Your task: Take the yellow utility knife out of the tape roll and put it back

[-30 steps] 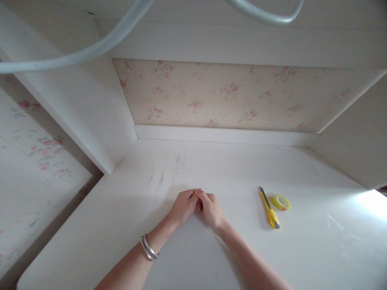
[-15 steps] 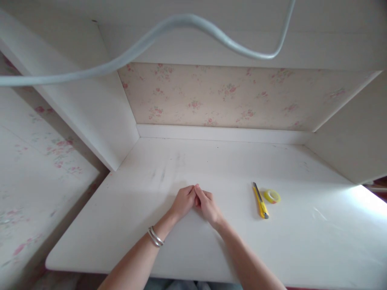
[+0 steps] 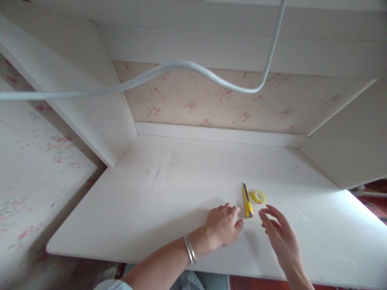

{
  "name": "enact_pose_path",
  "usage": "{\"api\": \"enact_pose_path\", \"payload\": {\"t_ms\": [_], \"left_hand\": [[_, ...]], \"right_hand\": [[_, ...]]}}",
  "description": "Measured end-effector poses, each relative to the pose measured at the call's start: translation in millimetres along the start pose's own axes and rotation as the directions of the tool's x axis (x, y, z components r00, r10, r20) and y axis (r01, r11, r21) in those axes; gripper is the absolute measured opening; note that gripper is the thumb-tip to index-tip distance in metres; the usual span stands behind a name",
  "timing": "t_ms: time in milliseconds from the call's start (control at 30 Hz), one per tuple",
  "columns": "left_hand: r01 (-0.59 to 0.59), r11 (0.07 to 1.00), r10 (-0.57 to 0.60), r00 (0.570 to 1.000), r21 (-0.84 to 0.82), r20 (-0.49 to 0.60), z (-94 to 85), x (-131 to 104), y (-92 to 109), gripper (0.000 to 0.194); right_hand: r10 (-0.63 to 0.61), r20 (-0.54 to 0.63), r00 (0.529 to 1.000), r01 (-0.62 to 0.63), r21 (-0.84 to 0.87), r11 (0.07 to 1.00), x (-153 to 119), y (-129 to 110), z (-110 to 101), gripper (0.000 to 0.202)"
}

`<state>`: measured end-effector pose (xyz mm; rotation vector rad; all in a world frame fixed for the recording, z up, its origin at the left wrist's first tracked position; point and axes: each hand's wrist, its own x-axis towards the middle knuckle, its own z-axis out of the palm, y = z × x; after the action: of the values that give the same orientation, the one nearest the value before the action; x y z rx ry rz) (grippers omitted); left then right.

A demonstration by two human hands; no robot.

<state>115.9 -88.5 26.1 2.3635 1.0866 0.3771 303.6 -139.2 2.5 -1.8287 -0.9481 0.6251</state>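
Note:
A yellow utility knife [image 3: 248,203] lies on the white desk [image 3: 169,181], its dark tip pointing to the back. Just right of it is a roll of yellow tape [image 3: 259,197], lying flat. My left hand [image 3: 223,223], with silver bangles [image 3: 190,249] at the wrist, is close to the knife's left side; it holds nothing and its thumb stands apart from the fingers. On the other side, my right hand [image 3: 278,231] hovers in front of the tape, fingers bent and apart, with nothing in it. Neither hand touches the knife or the tape.
A white cable [image 3: 181,64] curves across the upper view, near the camera. White side panels [image 3: 99,100] and a shelf edge [image 3: 187,42] enclose the desk. Flowered wallpaper [image 3: 193,96] covers the back wall. The desk's front edge [image 3: 121,259] runs along the bottom.
My hands, clasped together at the desk's middle before, have come apart and moved right to either side of the knife. The view has shifted slightly; the knife and tape lie as they did.

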Motion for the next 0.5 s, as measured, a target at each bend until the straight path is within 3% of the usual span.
{"api": "enact_pose_path", "payload": {"t_ms": [100, 233, 367, 500], "left_hand": [[-0.035, 0.995, 0.034, 0.999, 0.098, 0.009, 13.9, 22.5, 25.9, 0.042], [0.001, 0.984, 0.004, 1.0, 0.18, -0.029, 25.3, 40.8, 40.9, 0.037], [0.043, 0.971, -0.04, 0.999, 0.236, -0.019, 23.6, 44.1, 33.8, 0.025], [0.067, 0.962, -0.064, 0.998, 0.266, -0.022, 6.8, 37.6, 8.7, 0.03]], "right_hand": [[-0.089, -0.081, 0.993, 0.063, -0.283, 0.957, 23.0, 17.3, -23.6, 0.063], [-0.167, 0.037, 0.985, 0.166, -0.45, 0.877, 47.3, 34.6, -32.5, 0.072], [-0.2, 0.093, 0.975, 0.218, -0.528, 0.821, 64.3, 35.7, -25.3, 0.075], [-0.227, 0.131, 0.965, 0.261, -0.568, 0.78, 74.6, 25.9, -13.7, 0.072]]}}
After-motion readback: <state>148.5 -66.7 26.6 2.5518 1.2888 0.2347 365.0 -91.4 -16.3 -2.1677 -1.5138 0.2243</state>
